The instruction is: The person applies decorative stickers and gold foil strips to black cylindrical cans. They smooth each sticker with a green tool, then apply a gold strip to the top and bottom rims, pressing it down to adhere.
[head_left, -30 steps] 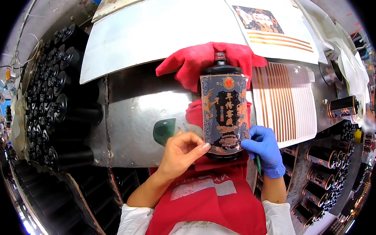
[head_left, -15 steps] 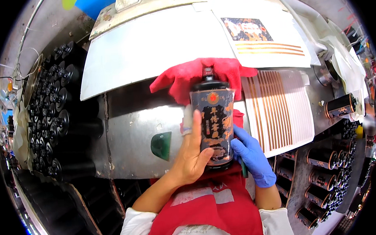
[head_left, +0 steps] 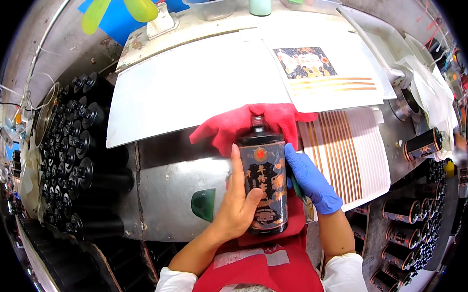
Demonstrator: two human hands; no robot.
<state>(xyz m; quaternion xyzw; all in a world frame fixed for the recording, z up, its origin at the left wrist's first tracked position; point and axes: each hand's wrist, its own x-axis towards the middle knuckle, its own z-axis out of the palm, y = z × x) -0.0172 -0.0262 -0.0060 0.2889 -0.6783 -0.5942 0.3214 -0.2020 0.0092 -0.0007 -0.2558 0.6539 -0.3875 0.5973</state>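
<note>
A black glass bottle (head_left: 266, 197) with a dark, gold-patterned label lies neck-away in front of my red apron. My bare left hand (head_left: 237, 206) is closed round its left side, the thumb across the label. Along the bottle's right side is my right hand (head_left: 315, 184), in a blue glove, with fingers reaching up to the label's upper right edge. A dark green flat scraper (head_left: 298, 188) shows partly beneath that hand's fingers, held against the palm. Beyond the bottle's neck lies a crumpled red cloth (head_left: 228, 126). Another dark green scraper-like piece (head_left: 203, 204) rests on the metal bench to the left.
Black bottles (head_left: 91, 173) stand crowded at the left. A sheet of gold strips (head_left: 370, 161) and a white sheet with a printed label (head_left: 306, 63) lie right. Labelled bottles (head_left: 401, 212) fill the lower right, one lying (head_left: 423, 144) by the bench. A green-bladed fan (head_left: 140, 6) stands far left.
The view has tilted up, so the bench sits lower in it. My right hand has slid up the bottle's side, its fingers straighter. My left hand keeps its hold.
</note>
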